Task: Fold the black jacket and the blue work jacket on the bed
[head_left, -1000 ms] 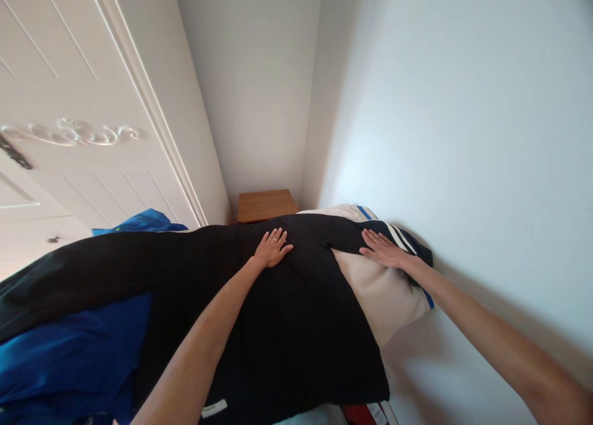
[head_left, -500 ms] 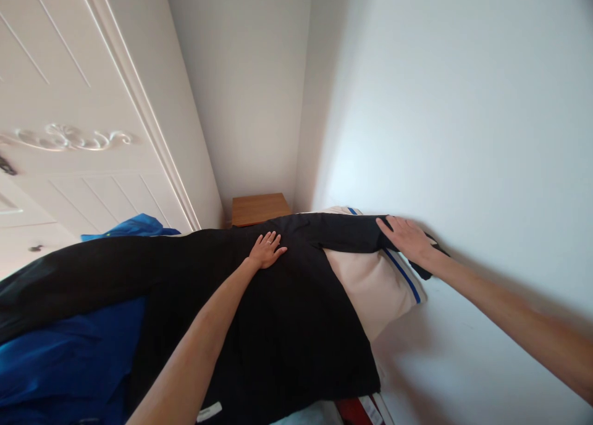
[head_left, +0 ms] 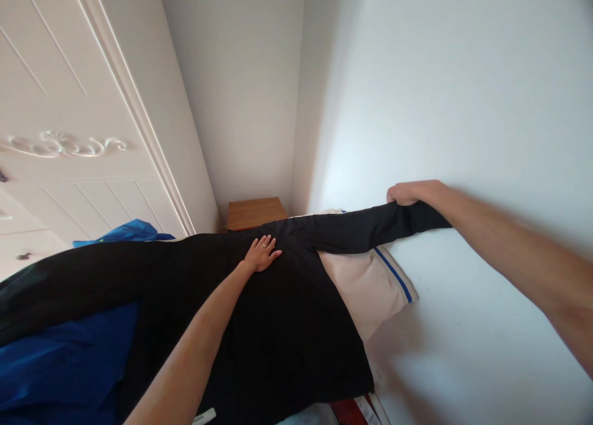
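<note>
- Tag [head_left: 204,416], small and white, at bottom edge, next to your left forearm.
- Red item [head_left: 347,411] partly visible under the black garment's [head_left: 296,326] hem; can't tell what it is.
- Black garment lies spread across the middle, one sleeve out to each side; left part overlaps blue cloth [head_left: 69,363].
- Your left hand [head_left: 262,254]: palm down on garment's upper part, fingers slightly spread, ring on one, gripping nothing.
- Cream pillow [head_left: 361,283], blue stripe near its edge, partly under the right-hand sleeve [head_left: 352,230].
- Your right hand [head_left: 404,193]: fingers curled around that sleeve, pulled out past the pillow beside the wall [head_left: 486,104]. Cuff hidden by your forearm.
- Beyond garment: wooden top [head_left: 254,214] in the corner, white cabinet [head_left: 92,104] to its left.
</note>
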Motion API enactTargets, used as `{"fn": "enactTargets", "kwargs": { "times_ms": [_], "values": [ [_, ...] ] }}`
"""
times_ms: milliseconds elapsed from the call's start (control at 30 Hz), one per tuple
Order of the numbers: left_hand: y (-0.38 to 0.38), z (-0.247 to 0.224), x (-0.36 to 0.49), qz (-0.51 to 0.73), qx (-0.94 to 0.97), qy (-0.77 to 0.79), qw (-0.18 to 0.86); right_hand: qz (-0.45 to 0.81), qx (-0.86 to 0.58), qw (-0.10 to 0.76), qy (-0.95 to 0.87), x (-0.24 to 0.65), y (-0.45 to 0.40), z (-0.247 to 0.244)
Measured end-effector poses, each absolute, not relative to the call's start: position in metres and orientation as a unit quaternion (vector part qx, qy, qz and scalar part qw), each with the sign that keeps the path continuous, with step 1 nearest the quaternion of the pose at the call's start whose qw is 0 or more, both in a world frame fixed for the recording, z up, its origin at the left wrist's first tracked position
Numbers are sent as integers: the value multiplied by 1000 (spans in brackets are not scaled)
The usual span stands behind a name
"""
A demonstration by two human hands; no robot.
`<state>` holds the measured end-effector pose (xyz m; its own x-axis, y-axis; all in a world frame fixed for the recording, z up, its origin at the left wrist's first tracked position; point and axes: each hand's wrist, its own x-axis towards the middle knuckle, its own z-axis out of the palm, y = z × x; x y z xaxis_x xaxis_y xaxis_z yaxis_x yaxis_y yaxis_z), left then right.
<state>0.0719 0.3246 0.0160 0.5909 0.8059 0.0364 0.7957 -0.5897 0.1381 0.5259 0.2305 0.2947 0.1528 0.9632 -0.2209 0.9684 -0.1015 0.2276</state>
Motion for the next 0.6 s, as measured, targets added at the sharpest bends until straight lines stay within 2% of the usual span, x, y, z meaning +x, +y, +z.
{"fn": "enactTargets", "kwargs": {
  "times_ms": [100,300,400,500,600],
  "values": [
    [324,17,72,50,889,452,52,36,741,193,642,525,261,289],
    [320,19,71,51,889,451,55,170,682,124,700,513,271,225],
    [320,25,71,46,887,455,62,199,605,102,764,511,256,205],
    [323,43,80,42,882,464,70,232,508,110,822,512,243,205],
    [322,73,108,73,885,456,62,271,503,101,815,508,237,216]
  ]
}}
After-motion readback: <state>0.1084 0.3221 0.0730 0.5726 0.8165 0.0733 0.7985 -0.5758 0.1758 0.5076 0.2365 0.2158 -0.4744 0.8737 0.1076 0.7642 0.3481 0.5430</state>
